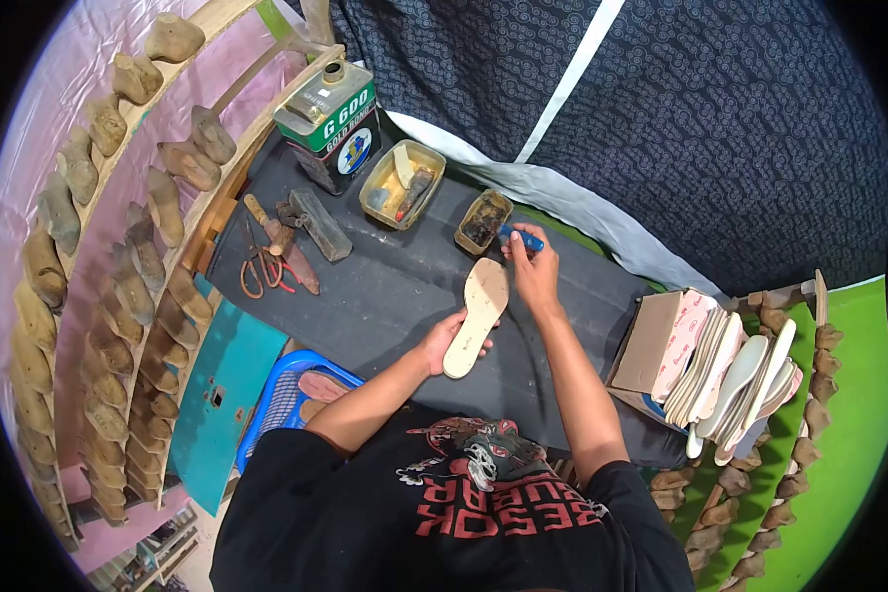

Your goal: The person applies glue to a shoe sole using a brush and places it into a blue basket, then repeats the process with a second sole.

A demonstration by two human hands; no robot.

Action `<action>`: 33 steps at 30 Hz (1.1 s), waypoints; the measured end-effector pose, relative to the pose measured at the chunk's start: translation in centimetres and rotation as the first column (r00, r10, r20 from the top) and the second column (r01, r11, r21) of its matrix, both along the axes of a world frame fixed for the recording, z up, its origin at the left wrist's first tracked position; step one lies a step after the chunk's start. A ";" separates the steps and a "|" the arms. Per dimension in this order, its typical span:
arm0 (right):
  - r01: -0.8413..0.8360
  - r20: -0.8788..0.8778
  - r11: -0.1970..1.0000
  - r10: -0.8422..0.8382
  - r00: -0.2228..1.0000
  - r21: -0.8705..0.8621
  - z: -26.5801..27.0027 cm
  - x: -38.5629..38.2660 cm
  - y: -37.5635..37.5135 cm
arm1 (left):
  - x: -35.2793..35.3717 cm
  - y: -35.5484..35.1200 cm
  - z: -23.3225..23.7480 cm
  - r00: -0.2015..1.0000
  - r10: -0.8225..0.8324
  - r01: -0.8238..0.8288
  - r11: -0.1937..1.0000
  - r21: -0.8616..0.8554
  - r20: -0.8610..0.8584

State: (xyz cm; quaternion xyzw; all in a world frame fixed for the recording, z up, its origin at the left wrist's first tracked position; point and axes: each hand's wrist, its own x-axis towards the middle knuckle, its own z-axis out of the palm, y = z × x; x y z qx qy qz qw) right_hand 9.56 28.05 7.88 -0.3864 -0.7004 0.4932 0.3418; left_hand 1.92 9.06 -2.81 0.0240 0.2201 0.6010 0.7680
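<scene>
A pale insole (477, 316) with a tan upper part lies across my left hand (446, 341), whose fingers are closed round its edges near the middle. My right hand (533, 274) grips a blue-handled tool (525, 238) just beyond the insole's top end. The tool's tip is at the rim of a small rectangular container (483, 221) with dark, stained insides; what the tip touches is too small to tell. Beside it stands a larger yellowish tub (402, 185) with a pale scraper and other small tools in it.
On the dark table (365, 316) are a green G 600 can (332, 126), a dark metal block (320, 224), scissors (257, 266) and a knife (299, 266). A box of insoles (661, 345) stands right, a blue basket (281, 390) lower left. Racks of wooden shoe lasts flank both sides.
</scene>
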 end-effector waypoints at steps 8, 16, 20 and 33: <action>-0.023 0.086 1.000 0.024 0.996 -0.009 0.8 -0.1 -0.5 | 0.2 -0.2 -0.4 1.000 0.002 -0.002 1.000 0.008 0.006; -0.026 0.063 1.000 0.027 0.998 -0.012 0.5 0.1 -0.3 | 0.5 -0.3 -0.5 1.000 0.000 -0.001 1.000 0.005 0.023; -0.048 0.089 0.999 0.046 0.995 0.021 0.6 0.3 -0.5 | 0.6 -0.4 -0.1 0.999 0.031 -0.031 1.000 0.001 0.015; -0.073 0.184 0.990 0.049 0.982 0.123 0.8 0.6 -0.4 | 0.7 -0.5 -0.2 0.998 0.039 -0.040 0.999 0.004 0.043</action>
